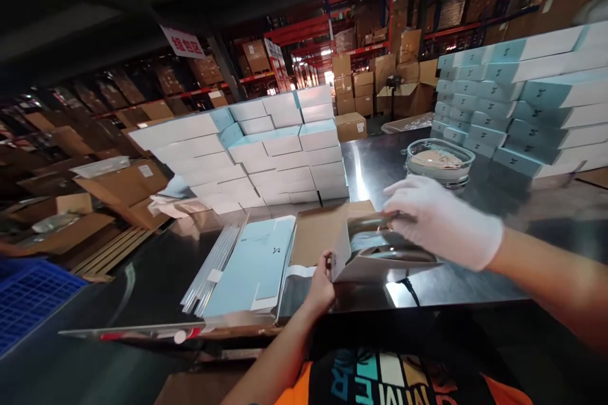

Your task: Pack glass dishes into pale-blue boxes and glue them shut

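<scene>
A small open carton is tilted on the steel table, with shiny, clear glass-like pieces showing inside. My left hand, bare, grips the carton's left end. Over the carton's far edge is my right hand, in a white glove. Its fingers are bent down at the opening; they are slightly blurred, and what they pinch is hidden. Beyond that hand stands an oval glass dish with something pale in it. Flat light-blue carton blanks lie left of my left hand.
Clear plastic strips lie beside the blanks. White and light-blue boxes are stacked at the table's back, and more boxes rise at the right. A brown cardboard piece lies behind the carton. A blue crate stands at left.
</scene>
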